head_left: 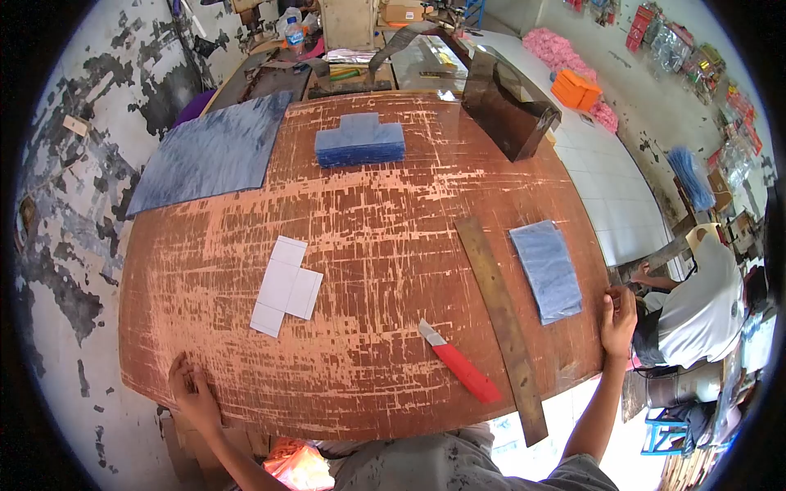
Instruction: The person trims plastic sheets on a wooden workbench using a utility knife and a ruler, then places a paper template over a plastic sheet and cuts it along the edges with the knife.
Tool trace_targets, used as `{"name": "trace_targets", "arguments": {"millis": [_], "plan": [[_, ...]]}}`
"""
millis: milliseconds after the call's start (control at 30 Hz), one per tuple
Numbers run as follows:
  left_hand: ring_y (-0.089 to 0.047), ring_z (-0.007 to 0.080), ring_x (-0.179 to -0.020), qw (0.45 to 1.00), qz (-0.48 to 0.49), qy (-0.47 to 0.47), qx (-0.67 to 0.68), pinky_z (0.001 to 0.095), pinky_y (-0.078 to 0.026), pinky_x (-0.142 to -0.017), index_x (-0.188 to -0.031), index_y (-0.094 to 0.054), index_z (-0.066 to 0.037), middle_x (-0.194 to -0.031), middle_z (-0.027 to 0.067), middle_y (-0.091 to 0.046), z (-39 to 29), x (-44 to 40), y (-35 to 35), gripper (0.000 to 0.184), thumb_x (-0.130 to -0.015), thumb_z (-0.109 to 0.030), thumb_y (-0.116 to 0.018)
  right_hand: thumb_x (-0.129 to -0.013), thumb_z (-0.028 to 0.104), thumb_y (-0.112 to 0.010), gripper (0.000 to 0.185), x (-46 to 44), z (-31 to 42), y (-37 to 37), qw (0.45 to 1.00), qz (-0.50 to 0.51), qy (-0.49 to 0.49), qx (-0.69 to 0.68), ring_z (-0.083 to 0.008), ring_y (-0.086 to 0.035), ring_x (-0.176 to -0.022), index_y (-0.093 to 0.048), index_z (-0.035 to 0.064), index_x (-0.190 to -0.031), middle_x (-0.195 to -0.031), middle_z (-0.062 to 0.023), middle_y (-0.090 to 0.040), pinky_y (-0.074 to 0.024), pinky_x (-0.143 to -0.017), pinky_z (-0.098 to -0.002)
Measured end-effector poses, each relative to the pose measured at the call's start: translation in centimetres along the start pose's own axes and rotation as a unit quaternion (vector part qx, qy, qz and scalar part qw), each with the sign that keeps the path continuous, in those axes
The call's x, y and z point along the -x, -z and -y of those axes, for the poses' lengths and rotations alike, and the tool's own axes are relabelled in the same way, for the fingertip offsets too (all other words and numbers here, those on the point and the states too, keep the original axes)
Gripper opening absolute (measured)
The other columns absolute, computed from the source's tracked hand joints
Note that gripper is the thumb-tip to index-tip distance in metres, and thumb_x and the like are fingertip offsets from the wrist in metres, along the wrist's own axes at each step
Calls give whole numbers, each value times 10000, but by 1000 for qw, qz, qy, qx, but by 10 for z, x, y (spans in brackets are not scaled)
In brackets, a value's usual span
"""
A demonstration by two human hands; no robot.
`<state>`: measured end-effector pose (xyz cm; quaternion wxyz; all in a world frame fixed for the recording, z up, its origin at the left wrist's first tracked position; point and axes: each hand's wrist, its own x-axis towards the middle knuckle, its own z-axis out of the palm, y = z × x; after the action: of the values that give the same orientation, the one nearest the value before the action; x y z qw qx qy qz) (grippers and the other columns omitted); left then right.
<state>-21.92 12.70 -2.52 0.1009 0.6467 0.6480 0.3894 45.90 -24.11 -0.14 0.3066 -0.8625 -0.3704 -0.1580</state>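
Loosely, the left hand (pixel 195 393) rests at the scratched tabletop's (pixel 368 270) near left edge, fingers slightly apart; the right hand (pixel 619 319) curls at the right edge, whether gripping it I cannot tell. Between them lie a white T-shaped template (pixel 280 285), red-handled utility knife (pixel 463 368), worn metal ruler (pixel 501 327) and, nearest the right, a blue-grey rectangular stack (pixel 547 272)

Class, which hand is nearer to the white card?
Left. The left hand is at the table's near edge, left of the card; the right hand is beyond the ruler, at the right edge.
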Motion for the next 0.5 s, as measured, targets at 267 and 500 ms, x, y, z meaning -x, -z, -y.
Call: {"name": "trace_targets", "arguments": {"millis": [267, 500], "plan": [[-647, 268, -1238, 1000, 11, 28, -3, 437, -559, -963, -1098, -692, 8, -1512, 145, -601, 5, -1, 1, 188, -1113, -165, -622, -1094, 276, -631, 320, 3, -3, 3, 999, -11, 32, 18, -393, -675, -928, -702, -34, -1059, -988, -199, -712, -515, -829, -453], [-642, 259, -1250, 999, 12, 10, 46, 417, -560, -981, -1081, -675, 21, -1515, 146, -596, 6, 0, 2, 173, -1097, -148, -638, -1080, 290, -655, 308, 1, -1, 4, 1000, -8, -6, -1, -370, -680, -906, -704, -9, -1024, -955, -179, -707, -514, -783, -449]]}}
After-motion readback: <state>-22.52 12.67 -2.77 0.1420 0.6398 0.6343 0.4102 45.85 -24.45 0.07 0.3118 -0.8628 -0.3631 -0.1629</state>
